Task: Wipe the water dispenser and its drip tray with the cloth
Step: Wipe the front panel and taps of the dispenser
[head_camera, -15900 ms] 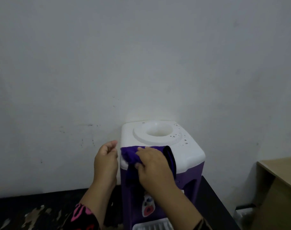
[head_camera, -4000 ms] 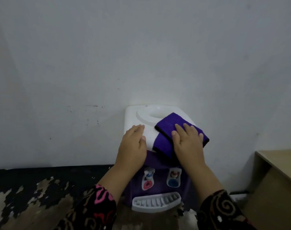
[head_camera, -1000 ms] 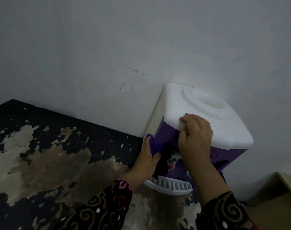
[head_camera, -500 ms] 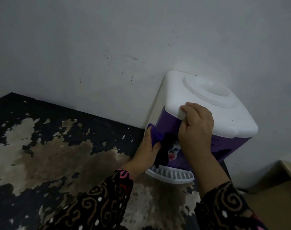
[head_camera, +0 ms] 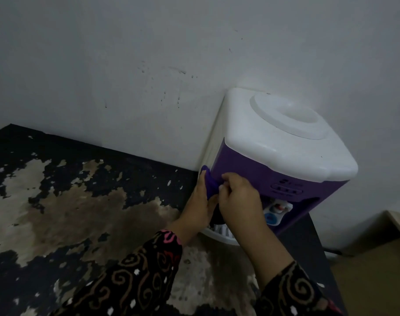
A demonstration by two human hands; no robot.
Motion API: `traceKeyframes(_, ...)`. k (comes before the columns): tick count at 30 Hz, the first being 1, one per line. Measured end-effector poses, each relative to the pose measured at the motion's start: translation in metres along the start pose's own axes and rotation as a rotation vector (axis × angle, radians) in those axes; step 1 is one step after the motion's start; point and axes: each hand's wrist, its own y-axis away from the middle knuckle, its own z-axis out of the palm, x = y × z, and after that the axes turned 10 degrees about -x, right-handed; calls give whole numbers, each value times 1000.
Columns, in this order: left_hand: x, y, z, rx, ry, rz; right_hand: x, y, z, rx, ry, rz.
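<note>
Wall (head_camera: 103,53): pale grey, plain, flecked with small dark marks. Counter (head_camera: 57,213): black surface, heavily worn, with large tan and brown patches. Water dispenser (head_camera: 274,142): white top with a round recessed collar, purple body, standing upright at the counter's right end with its back against the wall. Taps (head_camera: 275,209): two on the purple front, partly hidden by the right wrist. Drip tray (head_camera: 219,233): white, slotted, at the dispenser's foot, mostly covered by the hands. Cloth (head_camera: 210,184): purple, lying against the dispenser's front-left corner, low on the body, above the tray. Left hand (head_camera: 199,206): fingers straight behind the cloth, thumb closing over its front. Right hand (head_camera: 240,199): fingers curled, tips at the cloth's near edge, touching the left hand; whether they pinch the cloth cannot be told. Sleeves (head_camera: 137,270): black, swirl-patterned. Wooden cabinet (head_camera: 377,258): light brown, lower right, beyond the counter's edge.
</note>
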Motion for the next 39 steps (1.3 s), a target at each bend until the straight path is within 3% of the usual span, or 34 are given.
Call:
traceKeyframes(2, 0, 2, -4, -41, -32, -32, 1, 1, 3, -58, -24, 52)
traceKeyframes(11, 20, -2, -10, -27, -129, 101, 9, 3, 17, 51, -402, 120)
traceKeyframes(19, -15, 9, -9, -76, -165, -143, 21, -3, 32, 82, -628, 286)
traceKeyframes(27, -6, 0, -2, 52, -154, 49, 21, -9, 32, 95, -675, 306)
traceKeyframes(35, -50, 10, -1, 10, -238, -192, 29, -9, 35, 103, -670, 255)
traceKeyframes(39, -33, 4, 3, 72, -208, -101, 28, -9, 34, 94, -704, 253)
